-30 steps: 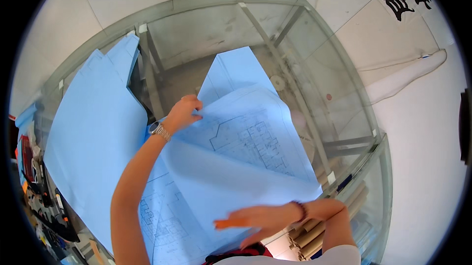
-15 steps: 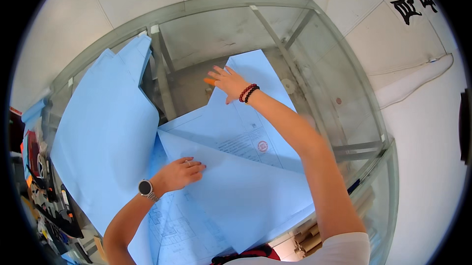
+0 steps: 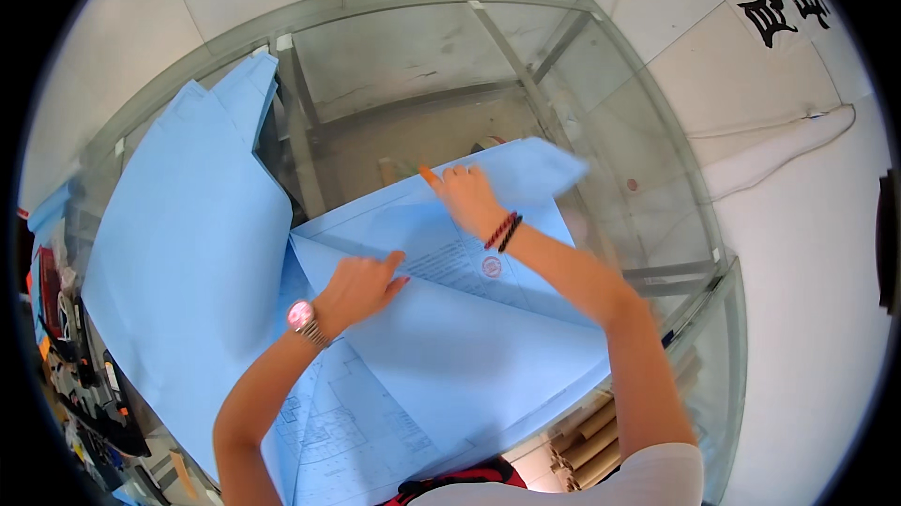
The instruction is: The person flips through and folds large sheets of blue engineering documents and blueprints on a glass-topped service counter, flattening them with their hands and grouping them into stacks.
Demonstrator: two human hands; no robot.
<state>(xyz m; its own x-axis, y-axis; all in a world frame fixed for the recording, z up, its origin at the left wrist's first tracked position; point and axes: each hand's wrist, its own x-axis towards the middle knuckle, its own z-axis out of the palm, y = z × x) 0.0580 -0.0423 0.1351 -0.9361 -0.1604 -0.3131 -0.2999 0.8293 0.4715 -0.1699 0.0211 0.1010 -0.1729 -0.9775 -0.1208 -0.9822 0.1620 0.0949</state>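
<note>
A large blue drawing sheet (image 3: 469, 346) lies partly folded on a glass-topped table, with printed plan lines and a red round stamp on it. My right hand (image 3: 472, 204), wearing dark bead bracelets and an orange finger cover, is at the sheet's far edge. Its fingers curl onto that edge; the thumb is hidden. Beside it, the far right corner of the flap is raised and blurred. My left hand (image 3: 361, 288), with a watch on the wrist, rests on the diagonal fold, index finger and thumb apart and nothing gripped.
More large blue sheets (image 3: 183, 262) lie in a stack at the left. Brown cardboard tubes (image 3: 596, 433) show under the table at the lower right. Assorted tools and items (image 3: 94, 384) crowd the far left. A metal-framed glass tabletop (image 3: 404, 55) extends behind the sheet, against a white wall.
The sheet's far tall corner has been folded down and to the right. My right hand moved right and nearer with its fingers more curled; my left hand moved slightly up along the fold.
</note>
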